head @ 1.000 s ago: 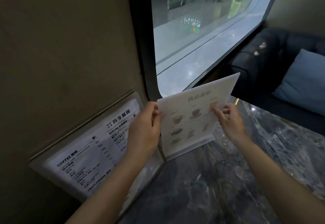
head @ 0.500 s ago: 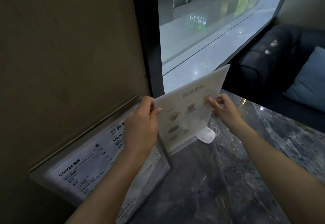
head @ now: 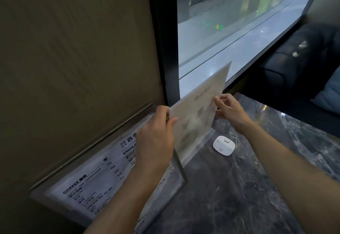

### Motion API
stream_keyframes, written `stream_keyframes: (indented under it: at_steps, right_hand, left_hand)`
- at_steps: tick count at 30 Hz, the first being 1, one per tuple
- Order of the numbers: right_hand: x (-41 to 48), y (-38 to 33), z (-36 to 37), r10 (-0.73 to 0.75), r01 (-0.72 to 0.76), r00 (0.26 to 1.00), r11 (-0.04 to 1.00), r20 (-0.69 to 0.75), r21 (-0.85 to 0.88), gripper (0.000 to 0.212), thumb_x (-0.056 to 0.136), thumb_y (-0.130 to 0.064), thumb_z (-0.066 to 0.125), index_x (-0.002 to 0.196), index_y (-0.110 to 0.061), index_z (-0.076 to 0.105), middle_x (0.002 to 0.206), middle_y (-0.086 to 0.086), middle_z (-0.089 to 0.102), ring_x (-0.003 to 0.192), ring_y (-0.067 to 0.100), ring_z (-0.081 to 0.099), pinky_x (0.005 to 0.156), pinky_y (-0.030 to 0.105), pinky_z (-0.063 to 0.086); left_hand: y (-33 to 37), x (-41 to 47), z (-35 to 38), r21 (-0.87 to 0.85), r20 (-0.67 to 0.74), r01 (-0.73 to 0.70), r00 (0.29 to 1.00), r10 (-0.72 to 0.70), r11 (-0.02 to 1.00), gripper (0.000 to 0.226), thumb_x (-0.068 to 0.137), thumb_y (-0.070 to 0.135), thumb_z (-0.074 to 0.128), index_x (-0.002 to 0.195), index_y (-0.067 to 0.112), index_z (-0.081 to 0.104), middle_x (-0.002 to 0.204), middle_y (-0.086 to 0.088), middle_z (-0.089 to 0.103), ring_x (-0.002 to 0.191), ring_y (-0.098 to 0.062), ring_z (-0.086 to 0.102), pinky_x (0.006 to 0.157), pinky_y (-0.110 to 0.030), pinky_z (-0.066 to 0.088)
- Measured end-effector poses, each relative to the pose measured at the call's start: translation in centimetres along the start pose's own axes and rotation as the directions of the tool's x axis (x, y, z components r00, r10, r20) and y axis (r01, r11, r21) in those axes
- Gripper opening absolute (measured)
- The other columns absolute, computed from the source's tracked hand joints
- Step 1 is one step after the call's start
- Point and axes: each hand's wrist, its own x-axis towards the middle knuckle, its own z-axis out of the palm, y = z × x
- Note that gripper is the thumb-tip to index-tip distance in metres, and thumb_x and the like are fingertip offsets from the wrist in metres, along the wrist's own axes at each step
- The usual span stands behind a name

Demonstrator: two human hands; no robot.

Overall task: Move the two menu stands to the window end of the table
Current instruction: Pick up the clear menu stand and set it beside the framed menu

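Note:
A small white drinks menu stand with a clear base stands upright on the dark marble table, close to the window. My left hand grips its near edge, thumb on the front. My right hand holds its far edge with the fingertips. A larger coffee menu stand leans against the wall on the left, partly hidden behind my left forearm.
A small white rounded device lies on the table just right of the small stand's base. A dark sofa with a blue cushion sits beyond the table's far edge. The brown wall borders the table's left side.
Both hands have turned the small stand edge-on towards the window and pushed it farther away. The white device, hidden before, now shows on the table.

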Motion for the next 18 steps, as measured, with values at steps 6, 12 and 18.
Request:
stream_keyframes:
  at_steps: [6,12,18]
  right_hand:
    - [0.5,0.4,0.3,0.004,-0.005,1.0,0.999,-0.006,-0.034,0.031,0.082,-0.048,0.054,0.098,-0.023,0.051,0.09,-0.001,0.065,0.078,0.014,0.064,0.061,0.026,0.049]
    - [-0.4,0.3,0.5,0.011,-0.008,0.999,0.997,0.033,-0.075,0.045,0.084,-0.049,0.051,0.12,-0.024,0.043,0.096,-0.007,0.063,0.077,0.004,0.061,0.056,0.018,0.044]
    - [-1.5,-0.2,-0.1,-0.005,0.003,1.0,0.985,-0.014,-0.173,0.056,0.083,-0.05,0.052,0.131,-0.027,0.033,0.101,-0.007,0.06,0.092,0.009,0.058,0.068,0.023,0.044]
  left_hand:
    - [-0.3,0.2,0.1,0.019,-0.002,0.005,1.0,-0.005,1.0,0.011,0.089,0.017,0.056,0.093,0.008,0.051,0.08,-0.01,0.066,0.066,-0.026,0.062,0.051,-0.047,0.053]
    - [-0.6,0.1,0.0,-0.018,-0.024,0.011,1.0,-0.012,1.0,0.024,0.088,0.018,0.057,0.11,0.016,0.046,0.091,-0.009,0.068,0.077,-0.024,0.065,0.057,-0.043,0.057]
    - [-0.3,0.1,-0.1,0.02,-0.042,-0.026,0.999,0.027,0.999,0.039,0.087,0.018,0.059,0.12,0.021,0.038,0.096,-0.008,0.068,0.08,-0.022,0.065,0.06,-0.042,0.058]
